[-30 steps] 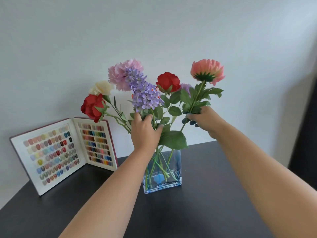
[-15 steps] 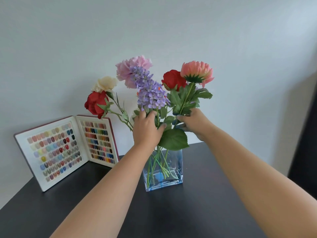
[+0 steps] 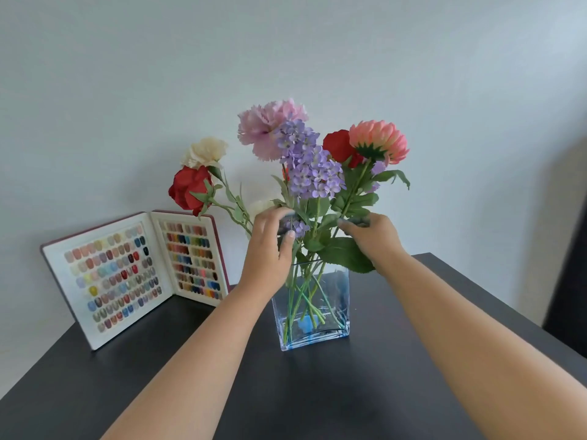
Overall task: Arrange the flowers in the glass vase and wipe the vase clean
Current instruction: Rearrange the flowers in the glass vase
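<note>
While stems stand in the glass vase (image 3: 313, 308), left hand (image 3: 270, 252) and right hand (image 3: 373, 238) pinch them.

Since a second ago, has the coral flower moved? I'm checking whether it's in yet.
Yes. The coral flower has swung left, toward the red rose, and now overlaps it. Both are above the vase.

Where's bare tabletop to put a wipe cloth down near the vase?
Bare: dark table in front of the glass vase, between the forearms, and right of it toward the far corner. Crowded: left rear, where the open swatch book stands, and above the vase, with both hands in the stems.
</note>
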`<control>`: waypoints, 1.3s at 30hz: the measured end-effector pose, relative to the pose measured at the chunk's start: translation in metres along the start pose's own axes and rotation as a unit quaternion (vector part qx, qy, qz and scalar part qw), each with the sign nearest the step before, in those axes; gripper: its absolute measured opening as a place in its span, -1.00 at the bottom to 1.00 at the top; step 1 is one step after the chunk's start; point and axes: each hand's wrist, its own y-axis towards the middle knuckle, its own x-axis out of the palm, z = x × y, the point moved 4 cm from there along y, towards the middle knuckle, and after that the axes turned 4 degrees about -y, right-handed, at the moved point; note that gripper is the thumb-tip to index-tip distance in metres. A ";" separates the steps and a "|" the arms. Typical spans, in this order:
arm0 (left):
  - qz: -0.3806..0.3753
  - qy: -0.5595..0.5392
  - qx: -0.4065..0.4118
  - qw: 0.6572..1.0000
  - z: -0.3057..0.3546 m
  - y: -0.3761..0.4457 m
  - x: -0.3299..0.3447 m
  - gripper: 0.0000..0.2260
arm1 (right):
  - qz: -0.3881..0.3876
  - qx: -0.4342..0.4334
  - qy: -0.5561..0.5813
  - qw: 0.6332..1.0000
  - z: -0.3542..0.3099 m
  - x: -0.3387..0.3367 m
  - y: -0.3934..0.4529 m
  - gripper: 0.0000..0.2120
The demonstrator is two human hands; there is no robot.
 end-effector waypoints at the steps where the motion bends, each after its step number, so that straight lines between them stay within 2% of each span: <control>1: 0.014 -0.006 0.000 1.000 0.000 -0.002 -0.001 -0.71 | 0.007 0.000 -0.016 1.000 0.002 -0.003 -0.004 -0.74; 7: 0.028 0.042 0.011 0.999 -0.001 -0.007 -0.006 -0.79 | -0.008 -0.043 -0.122 0.992 0.013 -0.007 -0.039 -0.47; 10: 0.023 0.070 0.016 0.997 0.001 -0.015 -0.007 -0.79 | -0.016 -0.027 -0.122 0.992 0.017 -0.005 -0.045 -0.56; 13: 0.068 0.072 0.018 0.995 -0.007 -0.029 -0.022 -0.82 | -0.009 -0.013 -0.085 0.996 0.020 -0.008 -0.048 -0.66; 15: 0.124 0.038 -0.052 0.990 -0.023 -0.037 -0.035 -0.85 | 0.012 -0.006 -0.052 0.999 0.022 -0.012 -0.051 -0.70; 18: 0.166 -0.048 -0.229 0.958 -0.053 -0.041 -0.042 -0.79 | 0.067 -0.018 -0.014 0.998 0.024 -0.017 -0.060 -0.73; 20: 0.129 -0.074 -0.291 0.945 -0.064 -0.036 -0.036 -0.68 | 0.120 -0.050 -0.015 0.991 0.021 -0.018 -0.071 -0.72; 22: 0.089 -0.066 -0.298 0.948 -0.066 -0.025 -0.030 -0.64 | 0.145 -0.095 -0.022 0.985 0.012 -0.016 -0.080 -0.71; 27: 0.036 -0.020 -0.291 0.956 -0.064 0.005 -0.022 -0.75 | 0.117 -0.179 -0.028 0.977 -0.016 -0.004 -0.086 -0.73; 36: -0.049 0.060 -0.239 0.968 -0.061 0.028 -0.023 -0.75 | 0.054 -0.181 -0.037 0.981 -0.017 0.005 -0.084 -0.75; 39: -0.090 0.084 -0.216 0.969 -0.061 0.040 -0.030 -0.66 | 0.037 -0.172 -0.036 0.984 -0.013 0.006 -0.080 -0.74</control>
